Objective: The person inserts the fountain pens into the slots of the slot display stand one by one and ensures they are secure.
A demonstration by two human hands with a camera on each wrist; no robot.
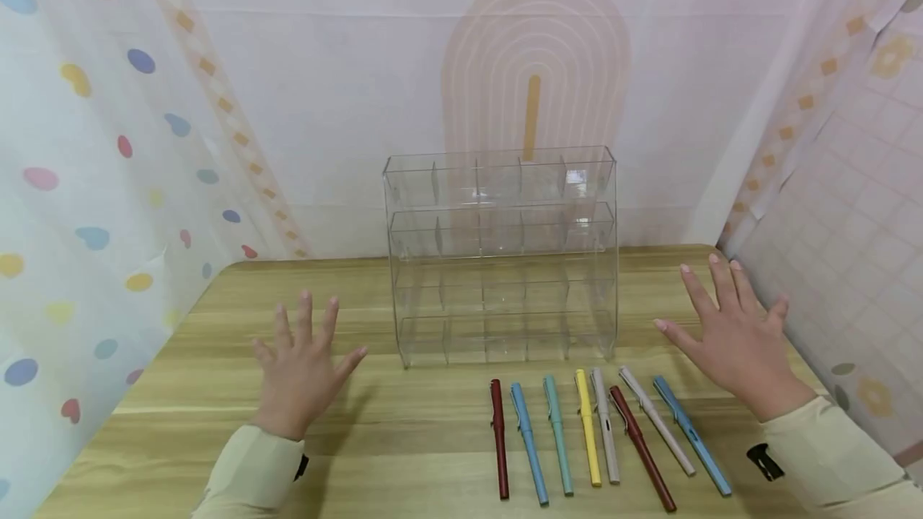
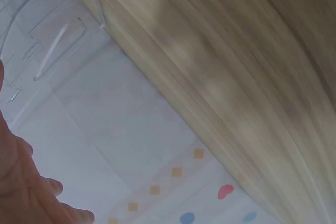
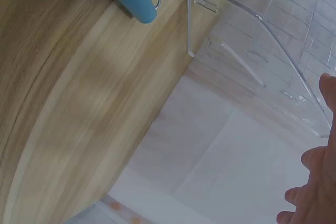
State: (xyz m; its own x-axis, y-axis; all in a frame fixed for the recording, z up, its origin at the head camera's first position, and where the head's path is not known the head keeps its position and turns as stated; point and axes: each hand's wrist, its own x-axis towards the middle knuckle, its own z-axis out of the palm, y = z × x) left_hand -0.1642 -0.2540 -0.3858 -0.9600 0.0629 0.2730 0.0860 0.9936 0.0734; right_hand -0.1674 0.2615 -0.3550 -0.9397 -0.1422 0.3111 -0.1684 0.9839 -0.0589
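Pale printed cloth (image 1: 339, 110) hangs around a wood-grain table (image 1: 433, 439), with coloured dots at the left of the head frame and a ribbed arch at upper centre.

At lower left, the left hand (image 1: 299, 379) reaches up the frame, back uppermost, fingers spread and thumb pointing toward the centre. The right hand (image 1: 743, 343) mirrors it at the right, angled up and inward from a cream sleeve (image 1: 829, 447). Each grip is released, its digits fanned out; whether either palm touches the wood I cannot tell.

Only the head view takes in the whole row of pens. The right wrist view adds a close look at a rounded blue cap with its wire clip at the top, and at the sloping front edge of a clear side panel at upper right. The left wrist view catches the opposite side panel in its upper left corner.

That panel belongs to a transparent tiered organizer (image 1: 502, 256), upright at the centre of the head frame, between the hands, its stepped levels split by thin dividers. Below it, toward lower right, lie eight clipped pens: dark red (image 1: 500, 439), blue (image 1: 530, 444), green (image 1: 559, 435), yellow (image 1: 587, 428), grey (image 1: 606, 423), dark red again (image 1: 643, 449), pale pinkish-grey (image 1: 658, 421) and a darker blue (image 1: 692, 436), the last three slanting most.
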